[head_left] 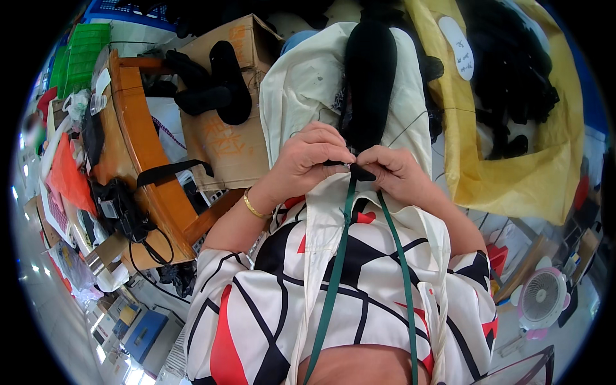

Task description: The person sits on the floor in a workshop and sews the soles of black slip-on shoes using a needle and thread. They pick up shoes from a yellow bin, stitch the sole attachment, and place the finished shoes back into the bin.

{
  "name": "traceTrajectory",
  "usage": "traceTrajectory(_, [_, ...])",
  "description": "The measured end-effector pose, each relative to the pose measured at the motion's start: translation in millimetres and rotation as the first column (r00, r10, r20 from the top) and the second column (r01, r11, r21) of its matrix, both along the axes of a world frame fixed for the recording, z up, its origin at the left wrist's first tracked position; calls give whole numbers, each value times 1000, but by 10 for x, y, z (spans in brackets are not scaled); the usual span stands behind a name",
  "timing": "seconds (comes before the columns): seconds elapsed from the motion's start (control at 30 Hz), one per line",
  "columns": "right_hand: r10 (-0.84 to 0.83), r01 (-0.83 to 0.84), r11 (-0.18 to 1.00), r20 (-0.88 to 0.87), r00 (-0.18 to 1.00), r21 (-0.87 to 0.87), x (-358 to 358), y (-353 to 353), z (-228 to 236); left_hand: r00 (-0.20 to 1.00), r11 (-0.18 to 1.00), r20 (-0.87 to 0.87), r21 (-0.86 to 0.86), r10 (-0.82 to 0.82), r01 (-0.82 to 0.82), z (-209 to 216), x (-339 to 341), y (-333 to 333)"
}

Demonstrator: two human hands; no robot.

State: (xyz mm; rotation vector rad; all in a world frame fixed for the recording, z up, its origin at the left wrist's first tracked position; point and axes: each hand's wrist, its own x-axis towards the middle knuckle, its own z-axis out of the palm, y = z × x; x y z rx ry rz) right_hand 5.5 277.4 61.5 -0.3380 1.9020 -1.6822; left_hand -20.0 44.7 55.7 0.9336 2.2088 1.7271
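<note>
- Head view, nearest first: at 6 o'clock a green lanyard (340, 256) hangs in two strands over a patterned white, black and red garment (256, 308), running up toward the hands.
- At centre the left hand (307, 160) and right hand (396, 172) meet fingertip to fingertip, both pinched shut on the lower end of a long black fabric piece (369, 77); something small and pale shows between the fingertips, too small to make out.
- That black piece runs from the fingers up toward 12 o'clock, lying on a cream cloth (295, 90) spread over the lap. It looks soft, light and limp, so it would likely sag unless held; the narrow end now gripped seems the sensible place to take it, with the cloth bearing the rest.
- A gold bracelet (252, 206) sits on the left wrist.
- At 10 to 11 o'clock an open cardboard box (224, 141) carries several black shaped pieces (215, 80) on its top.
- At 9 o'clock a wooden chair frame (144, 147) has a black strap and a small black device hung on it.
- At 1 to 2 o'clock a yellow sack (545, 173), mouth open, holds a heap of black pieces with a white oval piece on its edge.
- At 4 o'clock a small pink-and-white fan (542, 296) stands on the floor.
- At 11 o'clock, far off, sits a green crate (83, 54).
</note>
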Motion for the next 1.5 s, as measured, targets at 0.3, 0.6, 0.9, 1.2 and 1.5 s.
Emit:
traceTrajectory(0.3, [-20,19,1000,170,985,9,-10,-18,83,1000,999,-28,-48,13,-14,58,10,7])
traceTrajectory(0.6, [61,-53,994,86,994,-92,1,92,-91,999,1000,34,-3,21,-21,27,18,-3])
traceTrajectory(0.9, [-15,44,996,338,941,-78,-7,-10,11,999,1000,27,-3,25,-25,51,18,12])
traceTrajectory(1.2, [24,19,996,459,888,-89,-66,-7,20,999,999,-3,-15,46,-46,19,27,40])
traceTrajectory(1.5, [86,33,958,394,915,-285,-75,32,-131,988,990,93,58,126,-132,-26,53,17])
